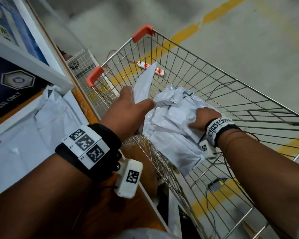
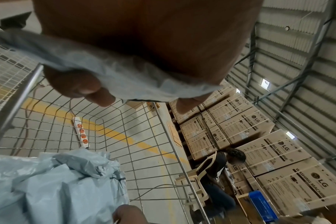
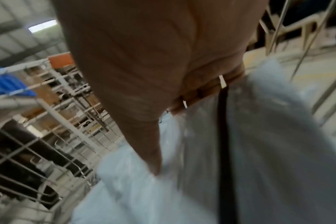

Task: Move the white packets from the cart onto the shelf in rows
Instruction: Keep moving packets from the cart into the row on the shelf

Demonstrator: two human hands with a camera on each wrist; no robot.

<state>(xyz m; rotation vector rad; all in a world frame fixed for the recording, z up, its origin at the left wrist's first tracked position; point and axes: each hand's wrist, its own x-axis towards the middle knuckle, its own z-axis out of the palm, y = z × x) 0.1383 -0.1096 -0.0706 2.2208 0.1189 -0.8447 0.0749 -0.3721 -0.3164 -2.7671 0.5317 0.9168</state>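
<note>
Wire shopping cart (image 1: 214,87) occupies the head view from 12 to 4 o'clock; orange corner guards at its far rim. Wooden shelf (image 1: 97,209) runs along the cart's 9 o'clock side, its edge just beside the basket. White packets already on the shelf (image 1: 33,128) lie at 9 o'clock. Pile of white packets in the cart (image 1: 169,121) sits at centre, against the near-left wall. Left hand (image 1: 126,107) grasps one flat white packet (image 1: 143,87), thumb over it, fingers curled beneath; the packet points toward 12 o'clock. Right hand (image 1: 204,118) presses down on the pile at 3 o'clock; finger closure cannot be determined, wrist view blurred. White power strip (image 1: 150,67) lies on the floor beyond the basket.
</note>
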